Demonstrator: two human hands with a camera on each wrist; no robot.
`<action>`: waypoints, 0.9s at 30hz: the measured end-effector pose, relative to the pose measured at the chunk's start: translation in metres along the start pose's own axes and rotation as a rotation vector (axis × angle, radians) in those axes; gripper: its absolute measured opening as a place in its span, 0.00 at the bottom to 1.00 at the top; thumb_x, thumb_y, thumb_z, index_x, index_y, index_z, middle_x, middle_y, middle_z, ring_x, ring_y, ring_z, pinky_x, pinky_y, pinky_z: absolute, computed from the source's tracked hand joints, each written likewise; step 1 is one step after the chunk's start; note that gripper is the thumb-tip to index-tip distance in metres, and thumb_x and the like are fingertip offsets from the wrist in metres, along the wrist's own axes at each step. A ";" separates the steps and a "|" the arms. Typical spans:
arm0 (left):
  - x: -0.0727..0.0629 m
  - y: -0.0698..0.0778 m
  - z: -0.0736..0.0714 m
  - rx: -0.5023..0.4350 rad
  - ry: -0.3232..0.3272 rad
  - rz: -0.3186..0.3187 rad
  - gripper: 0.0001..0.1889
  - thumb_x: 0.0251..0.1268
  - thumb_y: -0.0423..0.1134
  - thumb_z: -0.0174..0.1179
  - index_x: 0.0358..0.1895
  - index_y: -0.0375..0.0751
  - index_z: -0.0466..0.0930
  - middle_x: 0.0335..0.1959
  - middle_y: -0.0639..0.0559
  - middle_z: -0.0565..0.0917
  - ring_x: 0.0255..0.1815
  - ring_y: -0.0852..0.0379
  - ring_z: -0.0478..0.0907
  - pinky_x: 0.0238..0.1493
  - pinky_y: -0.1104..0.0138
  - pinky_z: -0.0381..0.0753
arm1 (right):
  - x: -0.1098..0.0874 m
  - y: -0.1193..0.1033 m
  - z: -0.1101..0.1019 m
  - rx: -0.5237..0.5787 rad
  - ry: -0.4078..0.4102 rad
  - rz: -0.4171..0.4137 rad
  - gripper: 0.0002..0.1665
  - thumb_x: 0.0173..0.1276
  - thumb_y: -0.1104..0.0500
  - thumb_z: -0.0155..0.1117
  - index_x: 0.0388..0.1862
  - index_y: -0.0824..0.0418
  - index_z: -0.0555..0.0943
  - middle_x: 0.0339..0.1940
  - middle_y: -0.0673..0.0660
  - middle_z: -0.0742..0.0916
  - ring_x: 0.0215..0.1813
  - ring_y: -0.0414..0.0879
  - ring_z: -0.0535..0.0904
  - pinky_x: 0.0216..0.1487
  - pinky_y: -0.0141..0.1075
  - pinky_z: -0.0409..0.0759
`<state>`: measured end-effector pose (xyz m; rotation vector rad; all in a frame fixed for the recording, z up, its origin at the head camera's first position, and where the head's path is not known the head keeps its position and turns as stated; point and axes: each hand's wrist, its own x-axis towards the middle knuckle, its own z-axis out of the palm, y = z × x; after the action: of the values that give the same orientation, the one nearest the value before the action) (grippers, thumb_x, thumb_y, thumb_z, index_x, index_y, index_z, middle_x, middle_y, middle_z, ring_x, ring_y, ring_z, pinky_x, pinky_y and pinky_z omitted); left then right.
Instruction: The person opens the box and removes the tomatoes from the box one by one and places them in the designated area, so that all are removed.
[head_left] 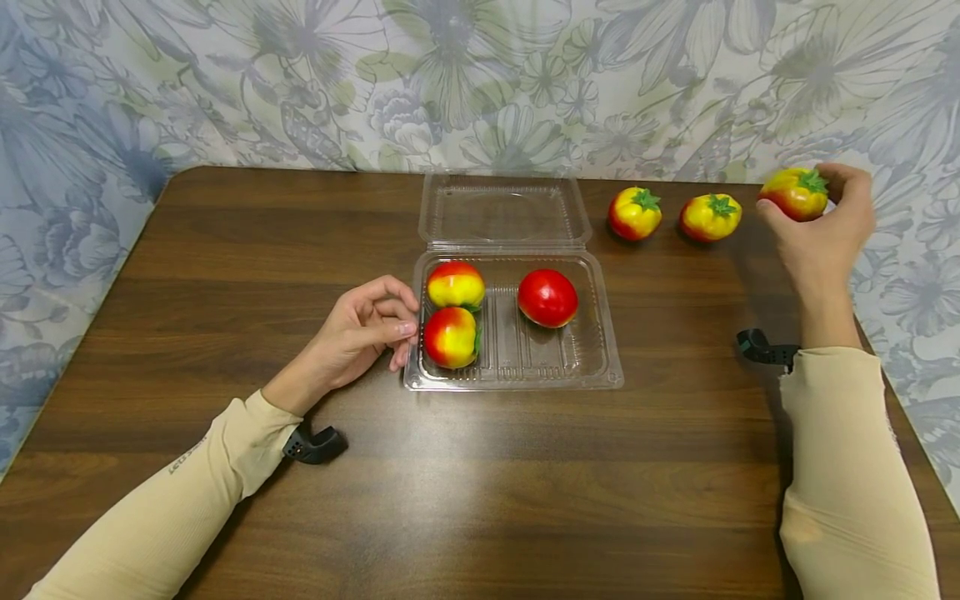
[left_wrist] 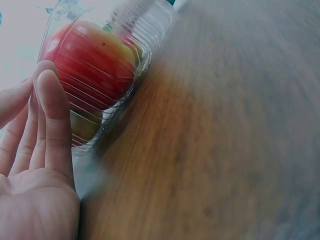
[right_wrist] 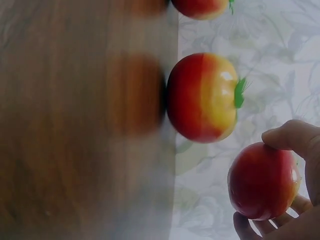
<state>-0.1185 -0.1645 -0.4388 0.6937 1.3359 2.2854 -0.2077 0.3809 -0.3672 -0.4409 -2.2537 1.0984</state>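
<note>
My right hand [head_left: 828, 237] holds a red-and-yellow fruit with a green leafy top [head_left: 795, 194] between thumb and fingers, raised off the table at the far right. In the right wrist view the held fruit [right_wrist: 262, 181] shows its red side. At the left rim of a clear hinged plastic container [head_left: 513, 383], my left hand [head_left: 363, 333] pinches the edge between thumb and fingers. Inside the container, two red-and-yellow fruits [head_left: 455, 286] sit one behind the other on the left. A redder one [head_left: 548, 298] lies on the right, its leaves hidden.
Two more such fruits, a nearer-left one [head_left: 633, 214] and one beside it [head_left: 710, 218], stand at the table's back edge, right of the container. The container's lid [head_left: 504, 208] lies folded back towards the flowered wall [head_left: 517, 83]. Brown wooden table [head_left: 450, 500] lies beneath.
</note>
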 end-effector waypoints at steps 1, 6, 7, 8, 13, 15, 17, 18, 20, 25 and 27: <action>0.000 0.000 0.000 0.000 0.000 0.000 0.12 0.73 0.16 0.51 0.53 0.31 0.74 0.33 0.41 0.87 0.20 0.49 0.80 0.22 0.65 0.83 | -0.001 0.000 -0.001 -0.013 -0.006 0.013 0.36 0.62 0.55 0.77 0.68 0.47 0.74 0.62 0.42 0.80 0.61 0.29 0.69 0.70 0.24 0.66; 0.000 0.000 0.000 0.004 -0.003 0.006 0.12 0.73 0.16 0.51 0.53 0.30 0.74 0.33 0.41 0.87 0.20 0.49 0.80 0.22 0.65 0.83 | -0.002 0.003 -0.002 -0.043 -0.032 0.074 0.37 0.64 0.54 0.76 0.70 0.47 0.72 0.64 0.41 0.78 0.63 0.29 0.67 0.71 0.24 0.65; 0.000 0.000 0.000 0.004 -0.004 0.007 0.12 0.73 0.16 0.50 0.53 0.30 0.73 0.33 0.41 0.87 0.20 0.49 0.79 0.22 0.65 0.83 | -0.002 0.005 -0.002 -0.047 -0.042 0.083 0.37 0.65 0.54 0.76 0.71 0.47 0.72 0.64 0.41 0.77 0.63 0.29 0.67 0.71 0.24 0.65; 0.000 0.000 0.000 0.003 -0.004 0.008 0.12 0.73 0.16 0.50 0.53 0.30 0.73 0.33 0.41 0.87 0.20 0.49 0.79 0.22 0.65 0.84 | -0.001 0.007 -0.002 -0.060 -0.051 0.090 0.37 0.65 0.53 0.75 0.71 0.47 0.72 0.63 0.40 0.77 0.63 0.29 0.67 0.71 0.24 0.65; -0.001 -0.001 0.000 -0.006 -0.006 0.003 0.12 0.73 0.16 0.51 0.54 0.30 0.73 0.33 0.40 0.87 0.21 0.48 0.79 0.22 0.65 0.84 | 0.002 0.021 -0.001 -0.134 -0.103 0.115 0.39 0.68 0.50 0.74 0.75 0.48 0.69 0.66 0.40 0.75 0.65 0.30 0.66 0.73 0.25 0.66; -0.002 -0.001 0.000 -0.008 -0.007 0.002 0.12 0.73 0.16 0.51 0.53 0.30 0.73 0.33 0.40 0.87 0.21 0.48 0.79 0.22 0.65 0.84 | 0.003 0.026 0.000 -0.155 -0.115 0.123 0.40 0.69 0.49 0.73 0.76 0.48 0.68 0.67 0.40 0.75 0.66 0.32 0.67 0.74 0.26 0.66; -0.002 -0.002 0.000 -0.007 -0.007 0.003 0.12 0.73 0.16 0.51 0.53 0.30 0.73 0.33 0.40 0.87 0.21 0.48 0.79 0.22 0.65 0.84 | 0.004 0.029 0.001 -0.168 -0.125 0.126 0.41 0.69 0.48 0.73 0.77 0.48 0.68 0.66 0.40 0.75 0.67 0.33 0.68 0.74 0.26 0.66; -0.002 -0.002 -0.001 -0.005 -0.007 0.004 0.12 0.73 0.16 0.51 0.53 0.30 0.73 0.33 0.40 0.87 0.20 0.48 0.79 0.22 0.65 0.84 | 0.005 0.030 0.001 -0.175 -0.133 0.128 0.41 0.69 0.48 0.73 0.78 0.49 0.68 0.67 0.41 0.75 0.68 0.35 0.68 0.74 0.26 0.66; -0.001 -0.002 -0.001 -0.002 -0.007 0.008 0.12 0.73 0.16 0.51 0.53 0.30 0.73 0.33 0.41 0.87 0.20 0.49 0.79 0.22 0.65 0.84 | 0.005 0.032 0.002 -0.191 -0.149 0.128 0.42 0.69 0.48 0.73 0.78 0.51 0.67 0.69 0.45 0.75 0.70 0.38 0.69 0.75 0.26 0.65; -0.001 -0.002 0.000 0.005 -0.006 0.013 0.12 0.73 0.15 0.50 0.53 0.29 0.73 0.33 0.41 0.87 0.20 0.49 0.79 0.22 0.65 0.83 | 0.005 0.035 0.002 -0.226 -0.199 0.126 0.44 0.71 0.50 0.71 0.80 0.55 0.64 0.78 0.59 0.72 0.73 0.45 0.67 0.79 0.29 0.64; 0.000 -0.002 0.000 0.006 -0.006 0.013 0.12 0.73 0.15 0.50 0.53 0.29 0.73 0.33 0.41 0.87 0.20 0.49 0.79 0.21 0.65 0.83 | 0.005 0.037 0.001 -0.225 -0.218 0.128 0.44 0.72 0.50 0.71 0.81 0.56 0.63 0.80 0.60 0.70 0.75 0.46 0.66 0.80 0.31 0.63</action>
<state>-0.1183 -0.1642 -0.4406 0.7132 1.3399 2.2881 -0.2108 0.4051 -0.3955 -0.5882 -2.5873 0.9990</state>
